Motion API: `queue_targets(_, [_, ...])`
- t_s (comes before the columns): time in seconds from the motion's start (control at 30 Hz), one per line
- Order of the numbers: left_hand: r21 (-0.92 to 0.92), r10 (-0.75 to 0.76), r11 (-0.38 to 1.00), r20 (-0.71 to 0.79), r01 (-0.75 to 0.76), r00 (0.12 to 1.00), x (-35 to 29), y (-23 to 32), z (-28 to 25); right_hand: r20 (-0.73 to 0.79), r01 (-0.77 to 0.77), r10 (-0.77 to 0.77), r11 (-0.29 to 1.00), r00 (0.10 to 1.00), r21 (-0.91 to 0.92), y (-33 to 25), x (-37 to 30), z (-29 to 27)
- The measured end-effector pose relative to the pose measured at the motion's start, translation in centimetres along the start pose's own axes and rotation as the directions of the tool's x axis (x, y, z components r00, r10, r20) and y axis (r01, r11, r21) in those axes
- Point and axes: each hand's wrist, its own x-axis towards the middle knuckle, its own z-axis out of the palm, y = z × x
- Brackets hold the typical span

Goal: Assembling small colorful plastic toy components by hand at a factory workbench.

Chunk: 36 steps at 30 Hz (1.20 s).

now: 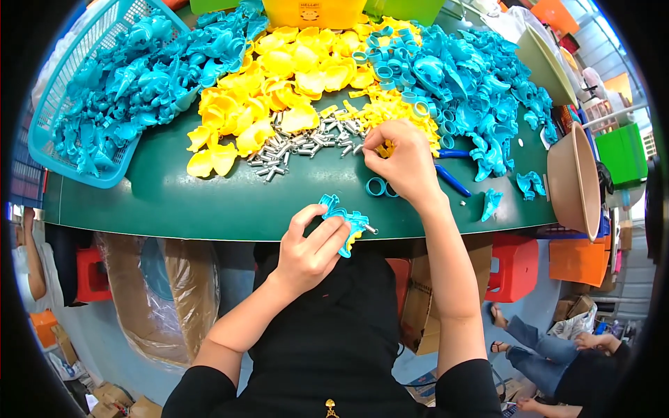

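My left hand (306,251) grips a blue plastic shell piece (356,221) near the table's front edge. A small metal piece sticks out of its right side, and some yellow shows at its lower end. Farther right, my right hand (404,157) reaches down with its fingers pinched beside the pile of small yellow plastic parts (411,111); its fingertips hide whatever they hold. To the left of those fingers lie many small silvery metal cylinders (279,153). Two blue rings (375,186) rest just below my right hand, one partly covered by it.
Yellow shells (279,63) and blue shells (460,76) are heaped across the green table (167,188). A blue basket (104,177) of blue pieces stands left. Blue-handled pliers (453,180) lie right of my hand. A beige basin (575,181) leans at the right edge. Another person (557,362) sits lower right.
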Motion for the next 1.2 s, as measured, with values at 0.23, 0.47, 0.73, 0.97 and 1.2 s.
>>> queue_targets(0.23, [-0.079,-0.042,0.996,0.039,0.045,0.998,-0.4,0.1,-0.2,-0.008,0.015,-0.017,0.986,1.000,-0.166,-0.3,0.4,-0.8])
queue_targets(0.47, [-0.110,-0.028,0.993,0.033,0.031,0.999,-0.1,0.2,-0.1,-0.259,-0.085,-0.035,0.894,0.965,-0.440,2.2,7.1,0.0])
queue_targets(0.73, [-0.112,-0.017,0.993,0.036,0.021,0.999,-0.1,0.3,-0.1,-0.156,-0.192,0.113,0.653,0.981,-0.733,2.8,10.6,0.4])
queue_targets(0.97, [-0.119,-0.033,0.992,0.027,0.036,0.999,-0.1,0.1,-0.3,-0.176,-0.318,0.273,0.890,0.946,-0.326,3.6,11.2,2.0])
queue_targets(1.2, [-0.184,-0.013,0.982,0.108,0.033,0.994,1.0,1.5,0.0,-0.280,-0.178,0.085,0.928,0.956,-0.326,1.1,6.4,-0.2])
